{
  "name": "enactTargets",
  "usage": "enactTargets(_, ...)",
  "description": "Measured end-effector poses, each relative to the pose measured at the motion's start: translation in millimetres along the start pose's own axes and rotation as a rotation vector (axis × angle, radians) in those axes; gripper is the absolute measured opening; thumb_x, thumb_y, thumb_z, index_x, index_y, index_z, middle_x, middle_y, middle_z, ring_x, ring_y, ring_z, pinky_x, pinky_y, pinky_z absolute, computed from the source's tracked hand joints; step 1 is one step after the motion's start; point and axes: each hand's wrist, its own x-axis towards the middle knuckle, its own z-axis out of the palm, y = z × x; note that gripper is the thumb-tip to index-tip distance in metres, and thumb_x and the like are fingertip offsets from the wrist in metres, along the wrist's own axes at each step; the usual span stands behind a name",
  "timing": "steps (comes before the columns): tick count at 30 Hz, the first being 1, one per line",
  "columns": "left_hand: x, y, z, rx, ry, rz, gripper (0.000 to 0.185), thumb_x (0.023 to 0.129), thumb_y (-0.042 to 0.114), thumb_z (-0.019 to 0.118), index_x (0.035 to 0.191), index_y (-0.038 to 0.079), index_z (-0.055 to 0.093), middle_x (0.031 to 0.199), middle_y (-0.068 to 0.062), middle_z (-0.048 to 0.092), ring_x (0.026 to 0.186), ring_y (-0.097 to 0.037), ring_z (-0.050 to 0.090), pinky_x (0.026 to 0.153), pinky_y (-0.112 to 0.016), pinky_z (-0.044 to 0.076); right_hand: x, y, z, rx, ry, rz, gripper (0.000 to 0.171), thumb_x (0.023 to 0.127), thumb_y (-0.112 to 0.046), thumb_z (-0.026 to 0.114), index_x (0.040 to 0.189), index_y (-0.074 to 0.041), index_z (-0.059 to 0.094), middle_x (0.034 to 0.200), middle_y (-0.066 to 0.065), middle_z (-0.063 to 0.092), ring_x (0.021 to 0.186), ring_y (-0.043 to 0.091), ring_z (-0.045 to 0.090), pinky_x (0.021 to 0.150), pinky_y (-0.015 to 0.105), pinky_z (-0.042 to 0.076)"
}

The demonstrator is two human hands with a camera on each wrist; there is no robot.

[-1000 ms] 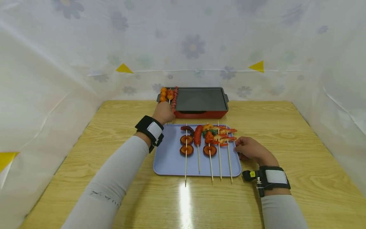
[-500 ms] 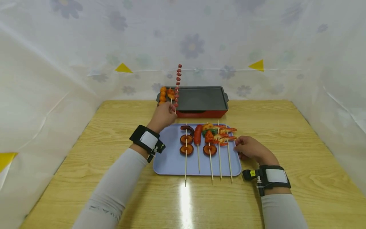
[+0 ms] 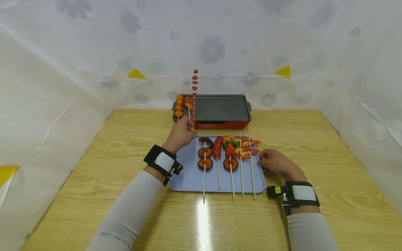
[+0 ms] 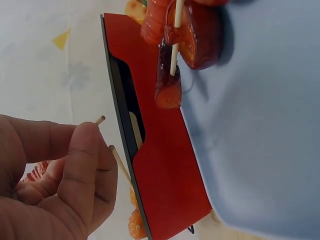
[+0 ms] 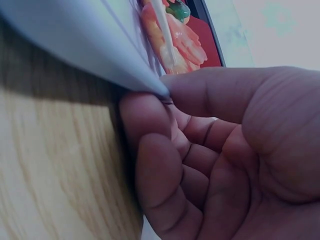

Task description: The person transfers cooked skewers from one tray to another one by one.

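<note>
My left hand [image 3: 181, 134] pinches the bare end of a wooden skewer of small red sausage pieces [image 3: 194, 91] and holds it upright before the left end of the black grill pan [image 3: 220, 108]. In the left wrist view the thumb and fingers [image 4: 85, 165] close on the stick's tip [image 4: 100, 120] beside the grill's red base [image 4: 160, 165]. My right hand [image 3: 274, 162] grips the right edge of the blue tray [image 3: 187, 174]; in the right wrist view its thumb [image 5: 235, 95] lies over the tray rim [image 5: 65, 40], fingers curled below.
Two skewers, orange balls [image 3: 179, 106] and an orange piece [image 3: 187, 102], lie on the grill's left end. The tray holds several skewers: mushroom slices [image 3: 205, 158], a sausage [image 3: 217, 147], shrimp [image 3: 248, 147]. Flowered plastic sheeting walls in the wooden table [image 3: 329, 153].
The left hand lifted the red sausage skewer from the grill's left end and stood it upright, then drew back slightly toward the tray. The right hand stayed on the tray edge.
</note>
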Motion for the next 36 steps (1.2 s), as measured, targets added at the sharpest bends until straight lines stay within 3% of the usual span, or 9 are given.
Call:
enactTargets(10,-29.3,-2.2,9.8,0.004,0.031,0.036,0.012,0.089,0.002,0.059,0.099,0.002,0.052,0.089,-0.010,0.057,0.072,-0.021,0.053,0.059,-0.030,0.042,0,1,0,0.000,-0.001,-0.015,0.018,0.096,-0.010,0.058,0.109,0.002,0.053,0.081,0.010,0.057,0.068,0.021,0.058,0.059,0.033,0.050)
enactTargets(19,-62.9,-4.8,18.9,-0.014,-0.072,0.058,0.010,0.089,-0.001,0.057,0.095,0.004,0.052,0.083,-0.009,0.054,0.070,-0.020,0.048,0.060,-0.030,0.037,1,0,-2,0.024,-0.005,0.001,0.019,0.096,-0.009,0.057,0.110,0.003,0.052,0.083,0.009,0.055,0.068,0.019,0.057,0.060,0.033,0.051)
enactTargets(22,-72.8,-5.4,19.4,-0.004,-0.100,0.038,0.010,0.089,0.000,0.058,0.095,0.004,0.051,0.081,-0.007,0.052,0.068,-0.018,0.047,0.059,-0.029,0.037,2,1,-2,0.029,-0.010,0.001,0.019,0.096,-0.009,0.057,0.109,0.003,0.052,0.083,0.009,0.055,0.068,0.019,0.057,0.060,0.033,0.052)
enactTargets(36,-108.6,-10.1,19.6,0.039,-0.147,-0.016,0.013,0.083,-0.004,0.058,0.089,0.005,0.051,0.073,-0.004,0.049,0.063,-0.016,0.045,0.056,-0.027,0.034,6,-6,2,0.034,-0.022,0.001,0.019,0.096,-0.009,0.057,0.109,0.003,0.052,0.083,0.009,0.055,0.068,0.019,0.058,0.060,0.032,0.052)
